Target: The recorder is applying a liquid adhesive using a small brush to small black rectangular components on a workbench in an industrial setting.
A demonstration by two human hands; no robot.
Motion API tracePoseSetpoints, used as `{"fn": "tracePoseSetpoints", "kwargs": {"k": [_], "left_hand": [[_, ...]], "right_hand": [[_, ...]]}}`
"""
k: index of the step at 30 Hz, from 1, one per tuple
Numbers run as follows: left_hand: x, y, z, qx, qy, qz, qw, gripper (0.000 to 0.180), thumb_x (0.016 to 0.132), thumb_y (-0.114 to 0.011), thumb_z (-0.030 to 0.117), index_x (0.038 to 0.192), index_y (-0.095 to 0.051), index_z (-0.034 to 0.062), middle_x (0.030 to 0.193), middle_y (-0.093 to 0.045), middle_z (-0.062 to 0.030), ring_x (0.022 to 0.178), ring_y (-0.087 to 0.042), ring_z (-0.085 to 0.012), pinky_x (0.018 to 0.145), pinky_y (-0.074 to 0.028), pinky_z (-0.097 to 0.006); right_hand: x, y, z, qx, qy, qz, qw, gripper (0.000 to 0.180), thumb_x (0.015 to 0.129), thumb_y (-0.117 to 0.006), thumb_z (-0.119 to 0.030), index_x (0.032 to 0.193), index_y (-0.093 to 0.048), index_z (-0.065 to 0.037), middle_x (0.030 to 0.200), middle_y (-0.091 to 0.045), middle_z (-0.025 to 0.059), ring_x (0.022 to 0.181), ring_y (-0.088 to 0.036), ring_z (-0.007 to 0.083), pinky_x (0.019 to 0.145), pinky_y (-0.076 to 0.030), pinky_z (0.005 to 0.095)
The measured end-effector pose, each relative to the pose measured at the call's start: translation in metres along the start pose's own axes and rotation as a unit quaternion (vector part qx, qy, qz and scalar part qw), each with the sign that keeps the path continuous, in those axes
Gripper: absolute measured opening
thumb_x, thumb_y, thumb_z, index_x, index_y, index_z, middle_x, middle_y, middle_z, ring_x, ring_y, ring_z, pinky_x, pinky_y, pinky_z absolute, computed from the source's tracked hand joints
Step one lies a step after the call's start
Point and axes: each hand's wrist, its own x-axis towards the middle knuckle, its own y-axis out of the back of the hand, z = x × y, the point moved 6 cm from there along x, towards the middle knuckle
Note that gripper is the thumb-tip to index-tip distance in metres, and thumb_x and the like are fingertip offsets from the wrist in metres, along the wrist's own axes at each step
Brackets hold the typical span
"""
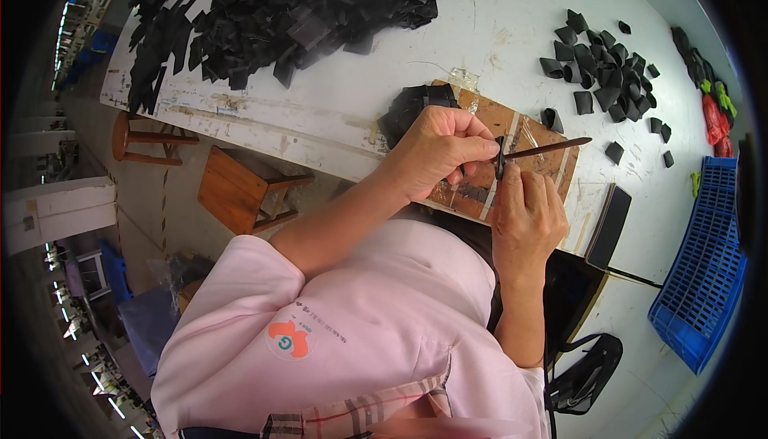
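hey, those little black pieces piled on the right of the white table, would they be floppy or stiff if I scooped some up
The small black pieces are probably floppy: many lie curled or folded over. They look thin and light, so a push would likely scatter them. Being flat, they seem unlikely to roll on the white table.

A board (536,139) lies on the table (336,95), a heap of pieces (296,7) behind it, a crate (704,271) right.

White worktable (512,7) fills upper centre and right of frame, surface scuffed and stained. Wooden stool (240,187) under table edge, centre left; round stool (128,137) further left. Grey floor (152,199) at left. Blue plastic crate (704,279) at right edge. Strip lights (68,7) along far left rim, possibly ceiling fixtures.
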Motion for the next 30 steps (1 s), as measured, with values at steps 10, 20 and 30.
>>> {"fn": "tracePoseSetpoints", "kwargs": {"k": [10,20,30], "left_hand": [[-0.001,0.005,0.000,0.048,0.016,0.018,0.999,0.013,0.074,-0.061,0.010,0.076,-0.058,-0.0020,0.062,-0.054,-0.0033,0.048,-0.047,-0.0049,0.037,-0.035,-0.015],[-0.008,-0.005,0.014,0.184,-0.181,0.035,0.965,0.008,0.077,-0.057,0.005,0.077,-0.054,-0.0019,0.062,-0.054,-0.0026,0.051,-0.047,-0.0066,0.046,-0.040,-0.021],[-0.027,-0.029,0.023,0.265,-0.418,0.155,0.855,0.011,0.073,-0.053,-0.003,0.080,-0.045,0.0013,0.061,-0.053,-0.0074,0.045,-0.049,-0.0159,0.041,-0.038,-0.026]], "right_hand": [[0.000,-0.003,-0.004,-0.012,0.019,-0.023,0.999,0.018,0.063,-0.057,-0.004,0.081,-0.056,0.000,0.066,-0.044,0.0050,0.058,-0.047,0.0168,0.046,-0.037,0.0270],[-0.004,-0.002,0.017,0.307,-0.187,-0.048,0.932,0.037,0.072,-0.066,-0.028,0.095,-0.056,-0.001,0.077,-0.053,0.0075,0.065,-0.051,0.0188,0.054,-0.040,0.0279],[0.001,0.001,0.018,0.234,-0.177,0.083,0.952,0.008,0.074,-0.056,0.002,0.081,-0.057,0.002,0.071,-0.051,0.0063,0.055,-0.045,0.0118,0.047,-0.035,0.0221]]}}
